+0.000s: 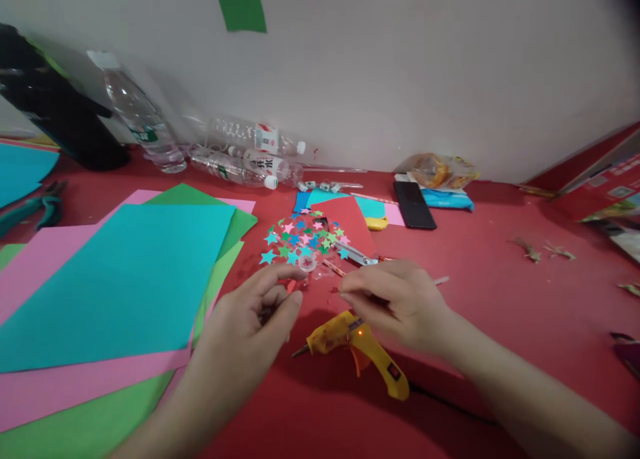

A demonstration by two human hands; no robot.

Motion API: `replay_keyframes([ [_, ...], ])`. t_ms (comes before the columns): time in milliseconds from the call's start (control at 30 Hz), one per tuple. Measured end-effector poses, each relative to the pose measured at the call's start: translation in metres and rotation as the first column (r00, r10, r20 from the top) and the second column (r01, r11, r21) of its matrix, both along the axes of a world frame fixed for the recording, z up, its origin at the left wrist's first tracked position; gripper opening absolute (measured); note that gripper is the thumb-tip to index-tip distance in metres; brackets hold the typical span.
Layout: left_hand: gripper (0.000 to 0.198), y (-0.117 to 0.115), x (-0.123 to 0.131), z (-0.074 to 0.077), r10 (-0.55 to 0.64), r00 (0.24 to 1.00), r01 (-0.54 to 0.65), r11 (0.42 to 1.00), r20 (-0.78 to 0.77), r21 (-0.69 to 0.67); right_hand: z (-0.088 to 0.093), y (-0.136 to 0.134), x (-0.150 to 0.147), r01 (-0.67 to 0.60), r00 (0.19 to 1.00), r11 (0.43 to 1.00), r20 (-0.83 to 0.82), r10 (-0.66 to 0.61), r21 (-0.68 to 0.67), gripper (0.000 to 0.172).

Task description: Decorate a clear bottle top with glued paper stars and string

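Note:
My left hand [257, 312] is curled, its index finger stretched above the thumb. A bit of red shows by its fingertips, too small to name. Just beyond them is a small clear round plastic piece [307, 263]. My right hand [395, 299] is closed in a pinch, a tiny dark red speck at its fingertips. Behind the hands lies a cluster of small paper stars [305, 237] in blue, green and pink. Next to it are a utility knife [354, 253] and a patterned strip [334, 267]. Below the right hand rests a yellow glue gun [340, 332], its light glowing orange.
Coloured sheets [125, 279] are stacked at left, with pliers [47, 205] beyond. Along the wall are a black bottle [60, 105], an upright clear bottle [137, 115] and several lying bottles [245, 152]. A dark phone [415, 205] and a blue packet [447, 199] lie back right.

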State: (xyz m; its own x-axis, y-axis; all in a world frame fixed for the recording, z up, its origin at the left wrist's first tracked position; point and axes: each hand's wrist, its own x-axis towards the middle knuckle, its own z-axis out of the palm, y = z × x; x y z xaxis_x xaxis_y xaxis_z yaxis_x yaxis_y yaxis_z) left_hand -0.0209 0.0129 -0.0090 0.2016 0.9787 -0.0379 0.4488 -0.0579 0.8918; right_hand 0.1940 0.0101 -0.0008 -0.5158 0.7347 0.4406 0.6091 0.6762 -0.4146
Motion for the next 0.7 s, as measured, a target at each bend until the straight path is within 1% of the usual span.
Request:
replay_keyframes([
  [133, 0.037, 0.008, -0.003, -0.004, -0.081, 0.968, 0.099, 0.993, -0.238, 0.066, 0.0, 0.007, -0.007, -0.025, 1.0, 1.0, 0.004, 0.025, -0.018, 0.014],
  [267, 0.034, 0.015, -0.002, -0.001, -0.115, 0.924, 0.164, 0.981, -0.366, 0.106, -0.004, 0.011, -0.014, -0.042, 0.999, 0.999, -0.009, 0.042, -0.019, 0.011],
  [367, 0.031, 0.018, -0.004, -0.001, -0.128, 0.901, 0.209, 0.965, -0.414, 0.158, -0.008, 0.014, -0.016, -0.038, 0.999, 0.998, -0.008, 0.037, -0.046, 0.011],
  [467, 0.032, 0.02, -0.007, -0.004, -0.14, 0.884, 0.251, 0.947, -0.446, 0.199, -0.011, 0.015, -0.018, -0.033, 0.999, 0.998, 0.002, 0.034, -0.049, 0.011],
  [700, 0.024, 0.022, -0.008, -0.011, -0.17, 0.882, 0.305, 0.917, -0.44, 0.258, -0.013, 0.013, -0.021, -0.057, 0.995, 0.998, 0.08, 0.055, 0.02, 0.017],
])
